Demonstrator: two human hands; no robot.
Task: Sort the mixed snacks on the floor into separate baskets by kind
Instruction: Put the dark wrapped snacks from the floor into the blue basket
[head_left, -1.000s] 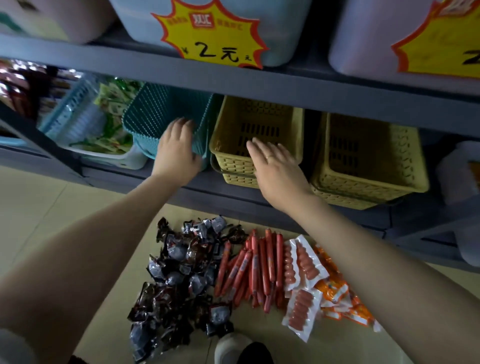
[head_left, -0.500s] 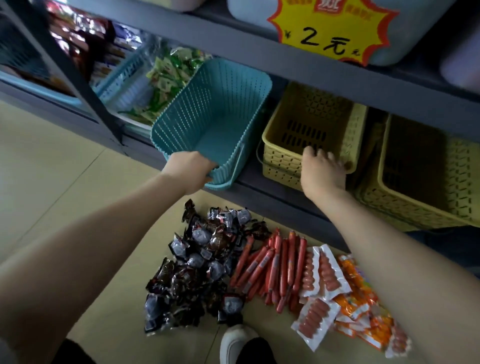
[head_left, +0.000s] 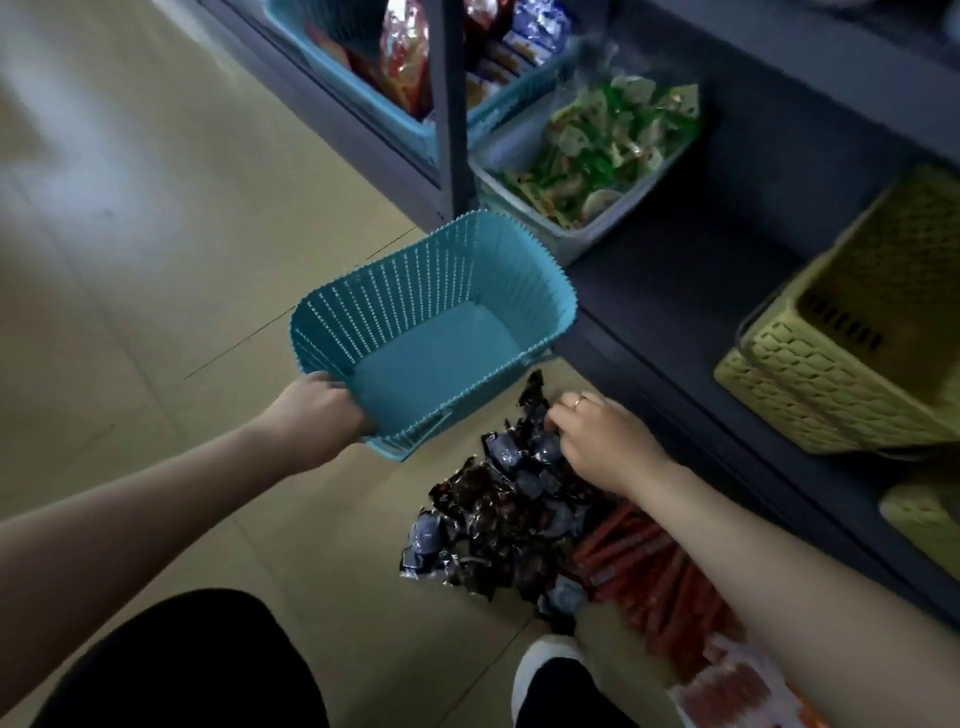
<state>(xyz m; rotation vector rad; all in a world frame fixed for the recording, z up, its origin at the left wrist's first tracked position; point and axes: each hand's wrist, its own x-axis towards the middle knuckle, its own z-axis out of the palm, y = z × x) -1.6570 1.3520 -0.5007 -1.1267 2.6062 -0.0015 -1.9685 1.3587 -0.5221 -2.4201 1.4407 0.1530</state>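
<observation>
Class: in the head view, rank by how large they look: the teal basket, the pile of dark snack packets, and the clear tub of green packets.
1. teal basket
2. pile of dark snack packets, close behind
3. clear tub of green packets, though it sits farther away, so true size is unsure.

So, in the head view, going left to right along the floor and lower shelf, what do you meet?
Left hand → teal basket → right hand on the dark-wrapped snacks → yellow baskets.
</observation>
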